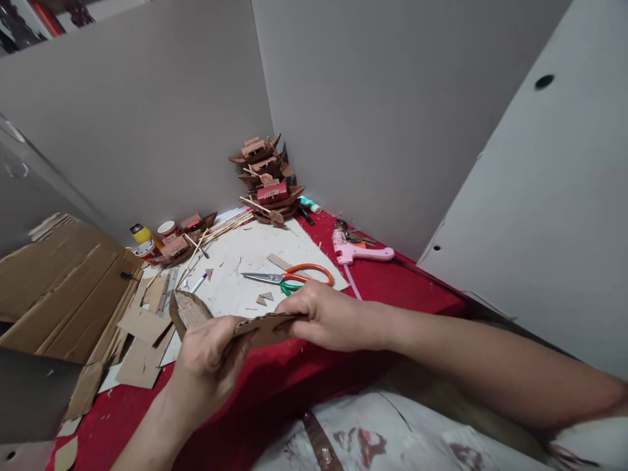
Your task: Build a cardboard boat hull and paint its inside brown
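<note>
Cardboard piece (267, 331), ends invisible behind fingers (296, 304)

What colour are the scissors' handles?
One orange handle, one green handle, partly hidden by the right hand; head view.

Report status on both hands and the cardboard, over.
Left hand gripping corrugated cardboard piece. Right hand gripping its other end. Scissors lying beyond, partly behind right hand.

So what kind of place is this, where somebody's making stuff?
Probably a little craft corner or workshop: there's a pink glue gun, scissors with orange and green handles, and a pile of small model boats.
</note>
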The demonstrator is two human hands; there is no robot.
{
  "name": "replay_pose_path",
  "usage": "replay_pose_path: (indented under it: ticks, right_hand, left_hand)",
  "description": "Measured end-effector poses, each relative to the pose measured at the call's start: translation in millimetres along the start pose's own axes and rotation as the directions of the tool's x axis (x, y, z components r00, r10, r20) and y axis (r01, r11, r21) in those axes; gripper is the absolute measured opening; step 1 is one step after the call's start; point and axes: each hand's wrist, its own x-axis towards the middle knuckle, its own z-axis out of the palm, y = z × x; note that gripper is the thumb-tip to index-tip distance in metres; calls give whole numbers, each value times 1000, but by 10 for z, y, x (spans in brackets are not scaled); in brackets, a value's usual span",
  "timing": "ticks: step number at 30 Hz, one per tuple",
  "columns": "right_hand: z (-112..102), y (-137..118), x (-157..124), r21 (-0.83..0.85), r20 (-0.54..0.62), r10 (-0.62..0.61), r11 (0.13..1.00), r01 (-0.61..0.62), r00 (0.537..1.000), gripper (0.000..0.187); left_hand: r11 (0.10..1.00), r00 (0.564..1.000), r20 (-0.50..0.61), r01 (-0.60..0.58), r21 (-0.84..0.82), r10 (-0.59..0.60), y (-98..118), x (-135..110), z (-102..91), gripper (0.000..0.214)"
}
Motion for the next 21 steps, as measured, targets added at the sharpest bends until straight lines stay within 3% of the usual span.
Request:
replay_pose_path:
  ticks: [3,6,8,9,10,12,14,15,16,17,19,20,21]
  right_hand:
    - [-9,11,-3,-103,-5,-68,992,67,998,25]
    - [-18,73,8,-197,-89,-199,964,179,976,29]
    - [-30,114,13,-169,-202,-230,966,198,952,26]
    - [-38,124,11,-120,-274,-199,978,172,941,27]
    - [-46,123,7,-65,-346,-147,989,133,927,33]
    - [-50,86,-7,-51,-476,-78,997,61,876,56]
    - [-26,23,-15,-252,-530,-191,966,61,826,80]
    - [-4,-6,-7,-396,-504,-285,915,75,815,85]
    - [23,-25,10,-531,-444,-366,843,89,818,85]
    - [51,-30,40,-638,-372,-416,764,98,830,78]
    - [91,5,131,-767,-253,-433,634,93,865,53]
    - [96,41,187,-804,-217,-423,588,84,880,44]
    - [89,83,243,-830,-188,-411,552,79,892,39]
  left_hand:
    - [998,998,-34,-60,15,60,-33,-49,41,24]
    - [993,992,-79,-95,68,101,-44,-139,88,34]
    - [999,985,-167,-26,37,31,-23,-199,101,33]
    - [997,965,-252,69,-21,-72,-7,-220,100,29]
    - [974,914,-338,195,-116,-223,11,-231,95,23]
    - [823,712,-422,428,-373,-561,39,-215,82,15]
    - [592,510,-327,540,-598,-795,44,-146,83,22]
    - [494,457,-255,541,-680,-852,37,-97,94,28]
    - [414,434,-188,515,-750,-881,24,-45,113,34]
    - [347,438,-125,476,-808,-890,8,6,139,40]
    - [252,490,-16,420,-872,-871,-32,86,194,52]
    - [246,517,13,428,-869,-856,-52,111,215,58]
    - [299,537,-11,454,-839,-844,-71,125,226,62]
